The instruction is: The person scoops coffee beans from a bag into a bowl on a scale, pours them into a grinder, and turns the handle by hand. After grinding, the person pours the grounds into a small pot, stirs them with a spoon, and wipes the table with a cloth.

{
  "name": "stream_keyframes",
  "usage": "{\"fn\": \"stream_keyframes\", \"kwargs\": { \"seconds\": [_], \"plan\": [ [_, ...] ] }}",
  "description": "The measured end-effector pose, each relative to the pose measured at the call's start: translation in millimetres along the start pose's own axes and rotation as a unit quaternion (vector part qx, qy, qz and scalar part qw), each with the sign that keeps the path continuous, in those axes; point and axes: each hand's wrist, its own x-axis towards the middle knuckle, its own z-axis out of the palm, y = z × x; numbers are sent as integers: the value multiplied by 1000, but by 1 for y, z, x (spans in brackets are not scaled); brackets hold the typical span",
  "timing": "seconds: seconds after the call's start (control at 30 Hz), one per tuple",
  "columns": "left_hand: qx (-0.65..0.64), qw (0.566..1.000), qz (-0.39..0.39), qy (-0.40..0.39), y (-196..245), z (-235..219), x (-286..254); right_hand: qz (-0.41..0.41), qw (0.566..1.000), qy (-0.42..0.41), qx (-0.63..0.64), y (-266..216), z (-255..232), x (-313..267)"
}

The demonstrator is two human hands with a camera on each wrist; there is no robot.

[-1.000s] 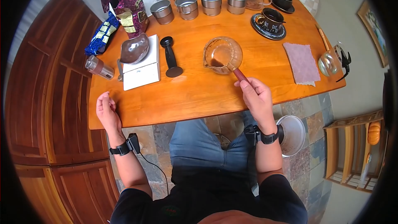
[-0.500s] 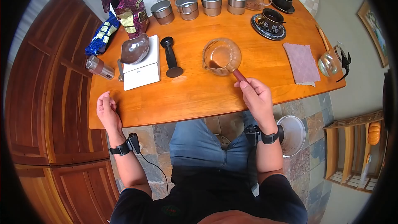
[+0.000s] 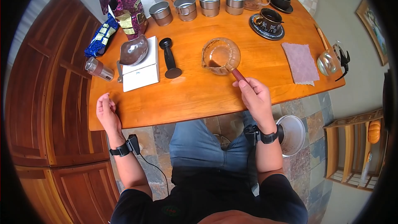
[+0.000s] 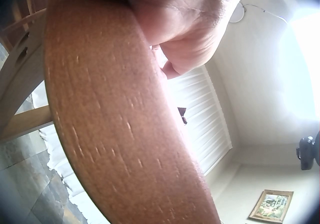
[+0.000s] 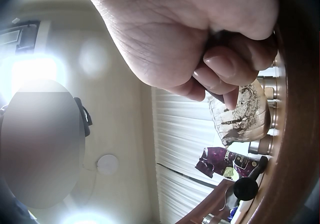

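My right hand [image 3: 258, 97] grips the reddish wooden handle [image 3: 239, 75] of a glass pot [image 3: 222, 45] with a pouring lip. Some dark brown grounds lie in the pot, gathered towards its lower left. In the right wrist view the fingers curl round the handle, and brown specks cling to the glass [image 5: 245, 108] beyond them. At the table's near left edge rests my left hand [image 3: 107, 113], its fingers loosely curled with nothing in them. Beyond it are a white scale [image 3: 141, 76] bearing a dark bowl [image 3: 134, 50], and a black tamper-like tool [image 3: 169, 58].
Several metal cups [image 3: 209, 5] line the back, beside a glass dripper pot [image 3: 253, 0]. Coffee bags [image 3: 129, 10] and a hand grinder [image 3: 99, 69] stand left. To the right are a black cup [image 3: 269, 21] on a saucer, a pink cloth [image 3: 300, 63] and a glass siphon-like vessel [image 3: 328, 63].
The glass pot has shifted very slightly left in my right hand's hold. My left hand stays where it was. The head view has tilted a touch.
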Motion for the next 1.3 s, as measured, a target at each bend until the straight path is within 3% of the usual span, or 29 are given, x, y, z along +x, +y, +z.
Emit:
{"fn": "stream_keyframes", "kwargs": {
  "seconds": [0.2,1.3],
  "plan": [
    [6,1000,-5,11,2,1,-1,55,997,-28,49,-7,-6,-2],
    [10,1000,-8,6,1,1,0,42,995,-33,84,-8,-7,3]
  ]
}}
